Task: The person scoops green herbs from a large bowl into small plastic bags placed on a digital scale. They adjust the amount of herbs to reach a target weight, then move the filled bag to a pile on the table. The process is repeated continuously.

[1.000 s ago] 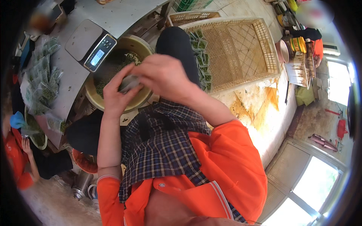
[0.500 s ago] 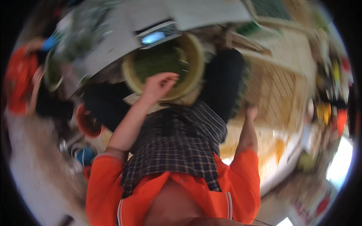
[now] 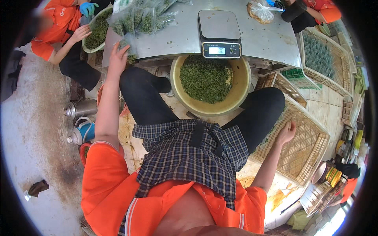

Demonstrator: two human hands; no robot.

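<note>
My left hand (image 3: pixel 118 57) reaches to the table's left edge, thumb and fingers apart at the end of a clear plastic bag (image 3: pixel 127 41) with green contents. Beyond it lies a heap of similar filled bags (image 3: pixel 146 19). Low beside my right leg, my right hand (image 3: pixel 287 132) hangs over a pale plastic crate (image 3: pixel 302 146); its fingers are loosely bent and nothing shows in them. Between my knees stands a yellowish tub (image 3: pixel 179 96) of small green berry-like pieces (image 3: pixel 204 80). A digital scale (image 3: pixel 219 29) with a bare pan sits at the table's near edge.
At the left, a co-worker with a blue glove (image 3: pixel 88 8) sits by a basin of green pieces (image 3: pixel 96 38). A knotted bag (image 3: pixel 260 13) lies at the table's far right. Crates (image 3: pixel 319 55) stand at right; a metal flask (image 3: pixel 80 109) and a blue jug (image 3: pixel 84 131) at left.
My left hand has moved from above the tub up and left to the bags on the table. My right hand stays low by the crate. The view has shifted and sharpened.
</note>
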